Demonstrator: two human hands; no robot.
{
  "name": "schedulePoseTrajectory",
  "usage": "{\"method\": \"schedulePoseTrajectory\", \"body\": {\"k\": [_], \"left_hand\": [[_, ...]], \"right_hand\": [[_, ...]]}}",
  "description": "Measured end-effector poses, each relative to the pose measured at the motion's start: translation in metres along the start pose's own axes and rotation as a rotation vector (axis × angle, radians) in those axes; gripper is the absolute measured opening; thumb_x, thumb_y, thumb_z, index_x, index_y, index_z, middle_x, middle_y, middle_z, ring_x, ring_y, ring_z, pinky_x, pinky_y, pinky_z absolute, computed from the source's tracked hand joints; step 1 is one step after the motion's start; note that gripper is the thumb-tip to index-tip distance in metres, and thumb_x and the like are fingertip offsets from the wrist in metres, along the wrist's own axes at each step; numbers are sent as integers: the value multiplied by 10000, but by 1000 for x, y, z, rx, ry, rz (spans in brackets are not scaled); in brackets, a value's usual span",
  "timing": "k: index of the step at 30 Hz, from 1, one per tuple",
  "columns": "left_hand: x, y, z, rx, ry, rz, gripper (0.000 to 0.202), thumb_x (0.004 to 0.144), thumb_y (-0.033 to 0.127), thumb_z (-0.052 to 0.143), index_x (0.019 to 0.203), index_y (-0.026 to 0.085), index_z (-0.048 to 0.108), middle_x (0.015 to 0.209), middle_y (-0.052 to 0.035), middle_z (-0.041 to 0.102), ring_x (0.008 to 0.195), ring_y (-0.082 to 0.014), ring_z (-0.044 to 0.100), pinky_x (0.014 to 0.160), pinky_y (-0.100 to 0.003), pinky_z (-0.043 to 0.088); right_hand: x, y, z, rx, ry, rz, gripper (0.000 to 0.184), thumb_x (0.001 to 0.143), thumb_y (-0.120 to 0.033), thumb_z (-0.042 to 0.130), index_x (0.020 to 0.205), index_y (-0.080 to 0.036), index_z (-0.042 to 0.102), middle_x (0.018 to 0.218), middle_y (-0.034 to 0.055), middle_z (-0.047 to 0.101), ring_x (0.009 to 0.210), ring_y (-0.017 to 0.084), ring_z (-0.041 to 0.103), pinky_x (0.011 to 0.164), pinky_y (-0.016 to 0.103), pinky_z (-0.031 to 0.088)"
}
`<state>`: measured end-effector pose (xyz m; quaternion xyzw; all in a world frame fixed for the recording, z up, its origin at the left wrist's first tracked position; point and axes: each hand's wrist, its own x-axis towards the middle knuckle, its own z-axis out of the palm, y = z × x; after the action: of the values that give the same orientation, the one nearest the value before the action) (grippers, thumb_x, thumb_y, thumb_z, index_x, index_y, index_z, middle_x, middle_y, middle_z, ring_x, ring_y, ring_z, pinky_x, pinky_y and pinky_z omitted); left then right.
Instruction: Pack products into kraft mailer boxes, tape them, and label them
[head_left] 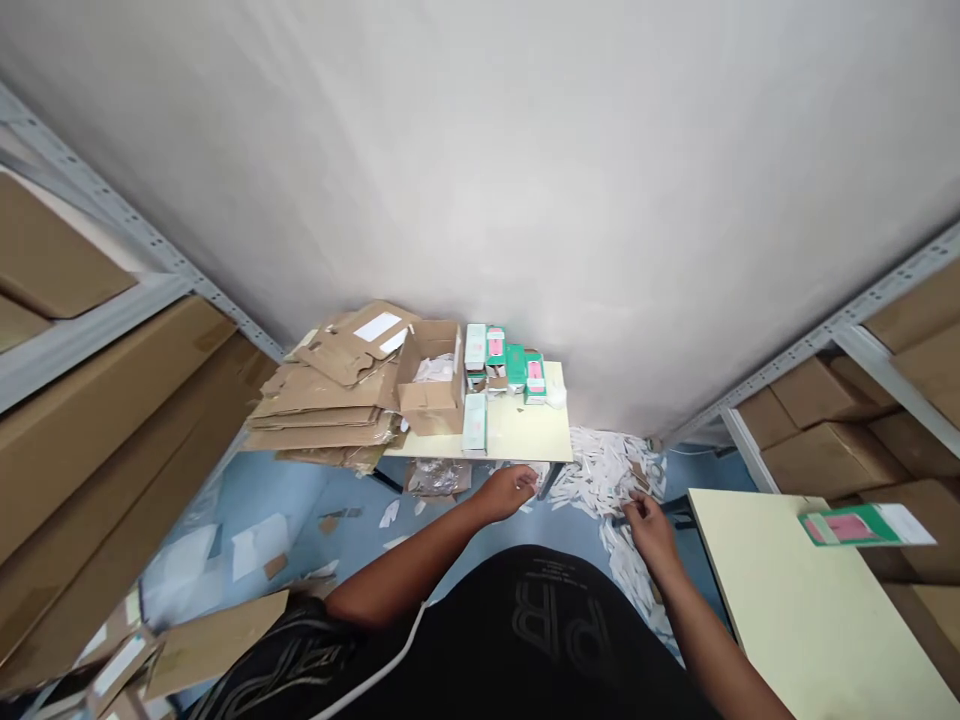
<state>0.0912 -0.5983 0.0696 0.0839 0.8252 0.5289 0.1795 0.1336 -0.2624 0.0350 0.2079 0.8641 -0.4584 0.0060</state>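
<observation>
My left hand (pixel 511 492) is just in front of the near edge of a pale yellow table (pixel 525 432), its fingers curled into a pinch. Something small and whitish may be at its fingertips, too small to name. Over the paper-strewn floor to the right is my right hand (pixel 649 528), with thumb and fingers closed together; I cannot make out what they hold. On the table ahead stand an open cardboard box (pixel 430 420) with white papers inside, a pale green box (pixel 475 424) and several green boxes with pink panels (pixel 535 378).
Flattened cardboard (pixel 322 410) is stacked at the table's left. White paper strips (pixel 600 470) cover the floor beyond my right hand. A second table (pixel 795 590) at right bears a green and pink carton (pixel 851 526). Shelves with brown cartons (pixel 832 455) line both sides.
</observation>
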Motion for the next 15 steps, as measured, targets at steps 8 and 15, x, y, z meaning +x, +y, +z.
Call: {"method": "schedulePoseTrajectory", "body": {"k": [8, 15], "left_hand": [[-21, -34, -67, -134, 189, -80, 285, 823, 344, 647, 1047, 183, 715, 1069, -80, 768, 1001, -234, 707, 939, -354, 534], [-24, -36, -119, -155, 394, -159, 283, 850, 356, 634, 1059, 188, 723, 1049, -64, 772, 963, -214, 704, 901, -327, 543]], "right_hand": [[22, -73, 73, -14, -174, -126, 519, 800, -604, 589, 1096, -190, 690, 983, 95, 771, 966, 300, 720, 849, 385, 548], [80, -156, 152, 57, -400, -230, 470, 824, -566, 612, 1101, -196, 700, 995, 84, 768, 943, 268, 716, 836, 354, 543]]}}
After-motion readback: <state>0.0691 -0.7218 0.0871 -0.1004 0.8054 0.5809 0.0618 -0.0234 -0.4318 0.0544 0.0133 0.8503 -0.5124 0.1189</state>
